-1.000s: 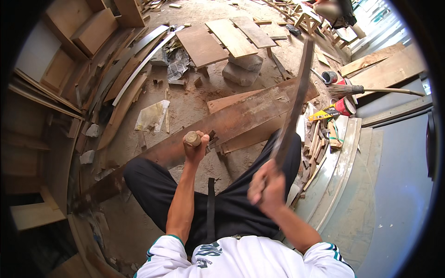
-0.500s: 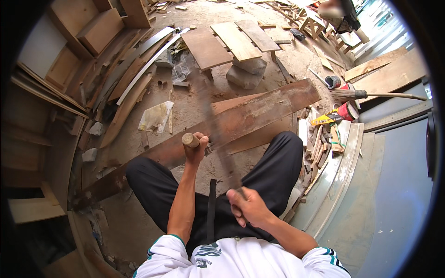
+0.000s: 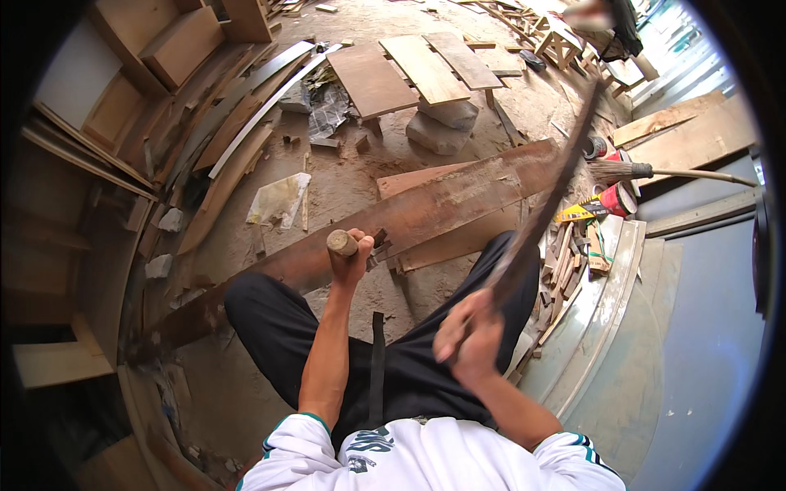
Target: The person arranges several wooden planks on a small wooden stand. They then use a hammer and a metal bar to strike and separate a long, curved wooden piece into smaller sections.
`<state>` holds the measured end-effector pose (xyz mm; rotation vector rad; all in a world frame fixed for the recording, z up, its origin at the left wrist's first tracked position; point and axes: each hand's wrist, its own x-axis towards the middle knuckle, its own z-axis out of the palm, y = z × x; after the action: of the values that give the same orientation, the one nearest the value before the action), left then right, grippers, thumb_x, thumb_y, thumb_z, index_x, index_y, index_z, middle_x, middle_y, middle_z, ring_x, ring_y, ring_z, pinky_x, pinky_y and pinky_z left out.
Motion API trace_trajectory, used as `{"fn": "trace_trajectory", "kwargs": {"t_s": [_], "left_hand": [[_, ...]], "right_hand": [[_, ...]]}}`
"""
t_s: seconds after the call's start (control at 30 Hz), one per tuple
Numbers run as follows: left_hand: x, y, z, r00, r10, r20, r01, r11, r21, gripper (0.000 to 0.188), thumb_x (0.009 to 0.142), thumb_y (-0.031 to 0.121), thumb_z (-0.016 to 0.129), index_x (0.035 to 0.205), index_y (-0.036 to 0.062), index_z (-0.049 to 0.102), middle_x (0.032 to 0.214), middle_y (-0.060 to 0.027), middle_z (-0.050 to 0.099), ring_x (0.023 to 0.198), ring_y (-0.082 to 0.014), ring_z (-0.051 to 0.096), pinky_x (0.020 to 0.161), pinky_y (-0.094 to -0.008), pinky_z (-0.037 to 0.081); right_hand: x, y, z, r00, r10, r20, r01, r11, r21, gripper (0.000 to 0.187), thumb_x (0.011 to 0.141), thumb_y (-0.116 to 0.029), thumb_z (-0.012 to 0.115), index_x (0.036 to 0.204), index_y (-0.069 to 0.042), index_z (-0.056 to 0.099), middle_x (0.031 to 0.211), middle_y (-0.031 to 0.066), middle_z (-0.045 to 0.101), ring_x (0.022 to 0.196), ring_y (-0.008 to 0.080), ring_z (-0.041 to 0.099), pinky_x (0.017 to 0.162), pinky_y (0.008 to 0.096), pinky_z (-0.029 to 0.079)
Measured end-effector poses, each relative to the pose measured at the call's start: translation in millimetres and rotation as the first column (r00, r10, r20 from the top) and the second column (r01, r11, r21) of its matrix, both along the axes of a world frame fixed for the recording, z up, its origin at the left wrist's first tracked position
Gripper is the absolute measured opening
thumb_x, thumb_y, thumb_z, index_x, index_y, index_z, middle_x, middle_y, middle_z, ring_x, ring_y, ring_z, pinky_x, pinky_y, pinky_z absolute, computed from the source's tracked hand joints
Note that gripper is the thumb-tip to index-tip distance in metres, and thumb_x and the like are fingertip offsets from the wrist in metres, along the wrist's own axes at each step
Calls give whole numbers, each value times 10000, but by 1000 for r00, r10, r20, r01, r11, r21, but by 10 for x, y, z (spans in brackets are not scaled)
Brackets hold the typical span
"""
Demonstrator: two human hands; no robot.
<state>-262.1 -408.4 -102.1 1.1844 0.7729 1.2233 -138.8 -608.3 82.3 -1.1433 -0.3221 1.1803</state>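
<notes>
My left hand is closed around a tool with a thick round wooden handle, its butt end facing up. The lower part of the tool is mostly hidden by the hand; a dark piece shows just beyond the fingers, over a long reddish-brown plank. This plank lies slantwise on the ground in front of my knees. My right hand, blurred, grips one end of a long, dark, flat bar. The bar is raised over my right knee and tilts up to the far right, apart from the plank.
Boards rest on grey blocks ahead. Wooden cabinets and long strips crowd the left. On the right are a broom, a red can, a yellow-handled saw and scrap wood. A person is far right.
My right hand has moved right and a little up, swinging the bar from above the plank's middle out to the right. The left hand stays in nearly the same place.
</notes>
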Motion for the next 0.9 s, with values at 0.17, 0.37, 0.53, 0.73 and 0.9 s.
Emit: {"fn": "trace_trajectory", "kwargs": {"t_s": [0.17, 0.37, 0.53, 0.73, 0.9], "left_hand": [[-23, -51, 164, 999, 26, -36, -24, 999, 34, 288, 851, 110, 663, 627, 89, 483, 609, 64, 443, 562, -40, 391, 495, -247, 314], [-25, 64, -3, 998, -27, 61, 29, 999, -16, 291, 857, 107, 656, 635, 93, 469, 606, 61, 440, 546, -40, 378, 488, -248, 313], [2, 44, 54, 993, -13, 121, 10, 1000, 25, 252, 865, 132, 679, 690, 82, 504, 616, 58, 454, 539, -33, 397, 479, -235, 322], [-90, 87, 18, 993, -30, 115, 32, 999, -14, 289, 871, 134, 644, 643, 92, 473, 604, 56, 454, 527, -35, 391, 471, -234, 312], [42, 57, 89, 993, -10, 115, 12, 1000, -14, 290, 867, 129, 642, 635, 90, 472, 590, 48, 456, 517, -40, 391, 466, -240, 309]], "right_hand": [[58, -104, 220, 855, 444, -268, -517, 769, -375, 334, 1003, -385, 565, 880, -82, 498, 573, 40, 482, 365, 160, 480, 321, 291, 391], [313, 58, 120, 998, -11, -61, 4, 993, -120, 377, 1018, -365, 542, 811, -54, 487, 553, 41, 506, 352, 149, 488, 332, 285, 414], [-226, -172, 257, 773, 586, -242, -633, 695, -340, 359, 1002, -384, 573, 842, -78, 474, 569, 30, 484, 419, 134, 500, 374, 272, 406], [217, 131, 192, 997, 30, -73, -37, 994, -100, 403, 999, -416, 566, 837, -52, 505, 555, 23, 489, 383, 119, 489, 333, 264, 405], [-515, -231, 291, 475, 877, -73, -841, 428, -330, 362, 990, -402, 593, 939, -44, 589, 563, 6, 511, 395, 95, 493, 358, 269, 408]]}}
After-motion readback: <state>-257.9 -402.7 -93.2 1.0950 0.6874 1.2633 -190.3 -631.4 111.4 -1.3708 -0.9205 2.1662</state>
